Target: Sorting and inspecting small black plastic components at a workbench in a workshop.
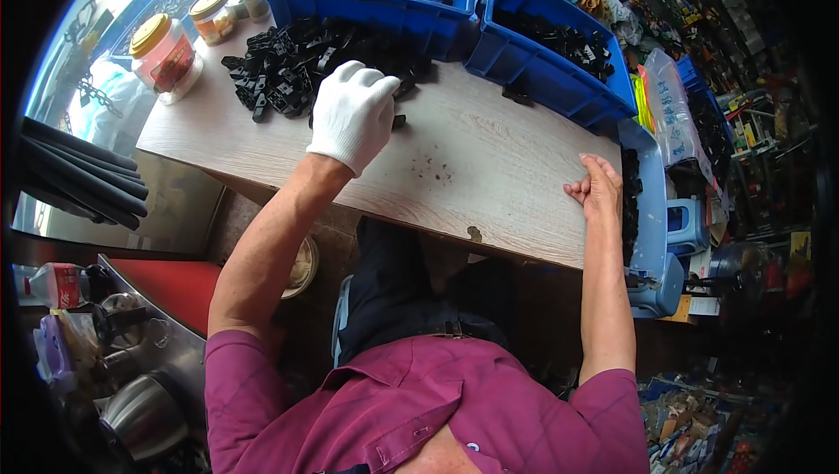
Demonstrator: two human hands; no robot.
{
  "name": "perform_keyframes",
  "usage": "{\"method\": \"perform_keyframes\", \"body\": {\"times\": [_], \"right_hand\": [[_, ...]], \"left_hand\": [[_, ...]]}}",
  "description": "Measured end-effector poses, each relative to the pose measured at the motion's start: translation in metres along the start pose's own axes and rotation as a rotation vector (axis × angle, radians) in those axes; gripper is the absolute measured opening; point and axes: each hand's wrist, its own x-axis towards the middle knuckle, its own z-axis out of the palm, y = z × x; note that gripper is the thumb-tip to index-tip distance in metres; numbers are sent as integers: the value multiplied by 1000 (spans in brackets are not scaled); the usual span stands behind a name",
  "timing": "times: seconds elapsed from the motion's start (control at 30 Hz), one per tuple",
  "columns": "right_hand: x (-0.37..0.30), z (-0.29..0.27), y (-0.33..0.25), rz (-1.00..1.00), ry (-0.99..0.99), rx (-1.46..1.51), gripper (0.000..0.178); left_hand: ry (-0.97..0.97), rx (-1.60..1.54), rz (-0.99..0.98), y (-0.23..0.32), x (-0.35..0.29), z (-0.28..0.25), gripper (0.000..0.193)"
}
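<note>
My left hand (354,116), in a white knitted glove, reaches over the near right side of a heap of small black plastic parts (280,68). Its fingers are curled down, and the fingertips are partly hidden among the parts. Whatever lies between them cannot be made out. One black piece (399,122) shows just beside the glove. My right hand (599,187) is bare and rests at the right end of the wooden table (498,177). Its fingers are loosely bent and apart, with nothing visible in them.
Two blue bins, one at the back (358,4) and one at the back right (551,81), contain black parts. A light blue bin (648,203) adjoins the table's right end. Jars (164,55) stand at the far left. A loose black part (517,96) lies before the right bin.
</note>
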Motion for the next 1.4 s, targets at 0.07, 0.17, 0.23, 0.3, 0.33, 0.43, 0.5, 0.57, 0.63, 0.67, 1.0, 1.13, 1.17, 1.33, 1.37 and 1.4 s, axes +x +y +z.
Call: {"method": "perform_keyframes", "body": {"times": [0.07,0.17,0.23,0.3,0.33,0.43,0.5,0.57,0.63,0.67,1.0,1.13,1.17,1.33,1.37,1.4], "right_hand": [[1,15,-1,-25,-57,-67,31],[0,42,-5,-50,-84,-137,36],[5,57,-6,-57,-92,-147,44],[9,71,-7,-110,-93,-229,53],[12,79,-7,-110,-103,-246,59],[16,102,-11,-168,-98,-347,55],[21,113,-14,-227,-84,-421,54],[24,121,-16,-261,-78,-452,54],[23,130,-21,-291,-109,-545,55],[23,133,-23,-293,-113,-542,57],[30,135,-20,-375,-115,-712,45],[19,126,-22,-278,-174,-669,43],[14,123,-22,-214,-193,-640,42],[-20,114,-19,-125,-344,-576,36],[-25,113,-18,-125,-344,-574,36],[-30,111,-17,-121,-365,-569,35]], "left_hand": [[-53,196,6,12,-10,-3,8],[-264,267,-94,20,-24,3,13],[-322,275,-118,22,-28,9,17],[-334,264,-138,25,-31,15,20],[-333,232,-148,28,-32,16,21],[-316,174,-155,39,-37,18,19],[-254,143,-141,44,-38,23,18],[-282,142,-129,46,-36,27,18],[-272,97,-64,48,-33,30,18],[-270,96,-65,48,-32,31,18],[-195,-28,-74,54,-29,45,9],[-137,-23,-107,52,-27,45,7],[-139,-22,-110,53,-26,45,7],[-146,-41,-203,49,-21,48,7],[-147,-40,-202,47,-20,49,7],[-143,-25,-224,44,-20,51,5]]}}
